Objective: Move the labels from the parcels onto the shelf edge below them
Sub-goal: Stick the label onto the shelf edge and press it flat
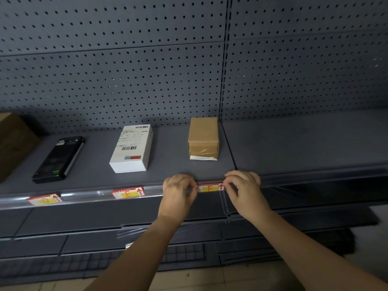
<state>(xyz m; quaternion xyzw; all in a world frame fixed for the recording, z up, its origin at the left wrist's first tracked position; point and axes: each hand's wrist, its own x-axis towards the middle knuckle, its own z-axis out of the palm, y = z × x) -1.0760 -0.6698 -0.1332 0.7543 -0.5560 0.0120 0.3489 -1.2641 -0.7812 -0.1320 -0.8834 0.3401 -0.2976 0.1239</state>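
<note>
Grey perforated metal back panel (pixel 126 70) is rising behind a long grey metal shelf (pixel 294 143), and a clear plastic label strip (pixel 88 195) is running along the shelf's front edge. Three parcels are sitting on the shelf: a flat black glossy package (pixel 58 159) toward the left end, a white rectangular box (pixel 131 150) bearing a printed shipping sheet near the middle, and a small brown taped cardboard box (pixel 203 136) nearer the back edge.

The left hand (pixel 178 192) and the right hand (pixel 244 185) are meeting at the front edge below the brown box. Each is curling its fingers and pinching one end of a small red-and-yellow paper label (pixel 210 187), which is lying in the strip directly beneath that box. A matching middle label (pixel 128 193) and a matching left label (pixel 44 199) are already sitting in the strip under the other two parcels, the left one tilting slightly.

Seating this last one well is, by my judgement, calling for keeping it level, tucking its lower edge behind the strip's lip, and pressing evenly from both ends so it is lying flat, arrow pointing up at the brown box
</note>
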